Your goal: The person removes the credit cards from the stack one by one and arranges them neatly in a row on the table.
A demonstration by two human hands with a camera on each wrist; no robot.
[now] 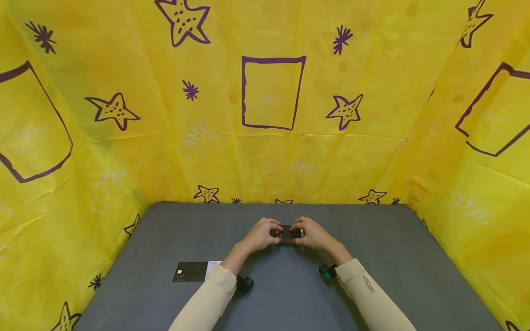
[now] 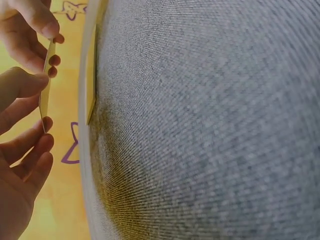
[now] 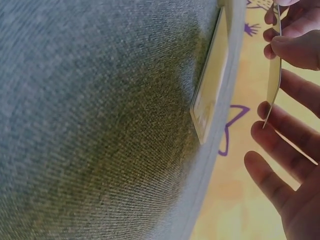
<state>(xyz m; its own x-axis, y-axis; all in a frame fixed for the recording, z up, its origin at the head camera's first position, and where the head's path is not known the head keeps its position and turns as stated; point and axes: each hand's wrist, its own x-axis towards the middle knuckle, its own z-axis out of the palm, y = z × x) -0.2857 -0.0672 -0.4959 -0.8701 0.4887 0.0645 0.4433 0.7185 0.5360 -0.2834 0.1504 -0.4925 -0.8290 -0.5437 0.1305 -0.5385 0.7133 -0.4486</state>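
Observation:
Both hands hold a dark card (image 1: 286, 235) marked VIP near the table's far middle. My left hand (image 1: 259, 235) grips its left end, and my right hand (image 1: 314, 233) its right end. Thumbs press the near face while fingertips show along the other side in the wrist views. Seen edge-on, the card (image 3: 273, 80) bows slightly and is raised off the table. Beneath it a thin flat slab with a shiny face (image 3: 212, 82) lies on the grey surface; in the head view the hands and card mostly hide it.
Left of my left forearm, another dark VIP card (image 1: 190, 271) lies on the grey table (image 1: 136, 294). A white card (image 1: 212, 265) adjoins it, partly covered by the sleeve. Yellow cloth (image 1: 273, 161) with purple drawings surrounds the table's back and sides.

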